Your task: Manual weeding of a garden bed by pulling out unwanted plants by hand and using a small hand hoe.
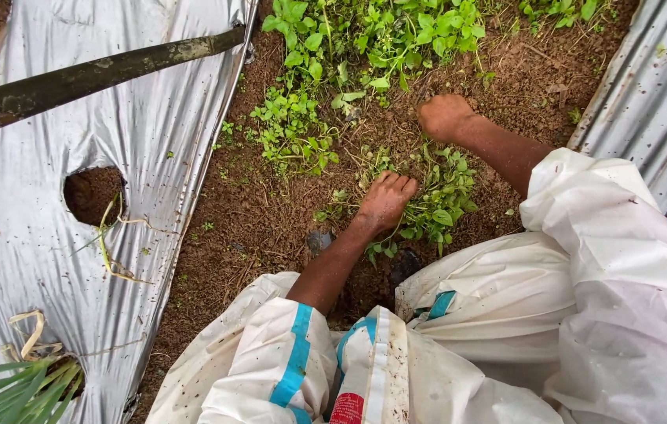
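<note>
On the left the silver mulch sheet (27, 196) lies over the bed, with a planting hole (92, 192) showing soil and a limp dry stalk (110, 243). Its edge runs close beside the furrow, so I judge a careless tug at roots near it could snag or tear the sheet.

The left hand (384, 202) presses down into a clump of weeds (435, 204), fingers curled into the leaves; whether it has stems gripped I cannot tell. If it pulls only on the tops, the stems may well snap and leave roots in the soil (271, 212).

The right hand (443, 116) is balled into a fist on the ground further up, seemingly closed on low growth, though what it holds is hidden.

The weeds are small, soft, bright green with rounded leaves, spread in patches along the brown furrow between the two sheets, thickest at the top.
</note>
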